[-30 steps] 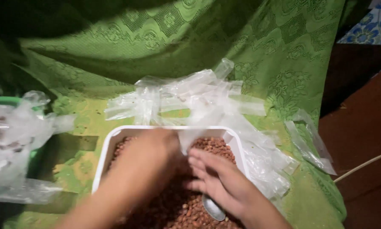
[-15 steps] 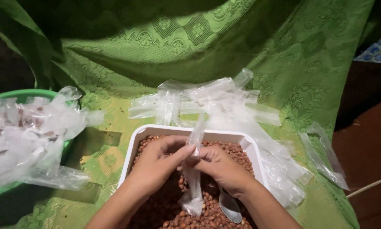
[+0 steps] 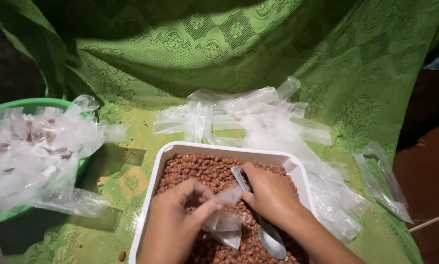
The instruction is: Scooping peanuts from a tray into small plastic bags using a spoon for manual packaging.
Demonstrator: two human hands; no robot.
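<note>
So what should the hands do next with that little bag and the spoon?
Probably dip the spoon into the peanuts. The left hand pinches a small clear bag over the white tub, the right hand holds the spoon, and its bowl looks empty.

Left hand: palm down, fingers curled, thumb and fingertips pinched together.
Right hand: knuckles up, fingers folded closed, just beside the left.
Forearms: both enter from the bottom edge.

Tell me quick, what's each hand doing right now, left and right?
Left hand: closed, pinching a small clear plastic bag over the tub of peanuts.
Right hand: closed, gripping a metal spoon.
</note>
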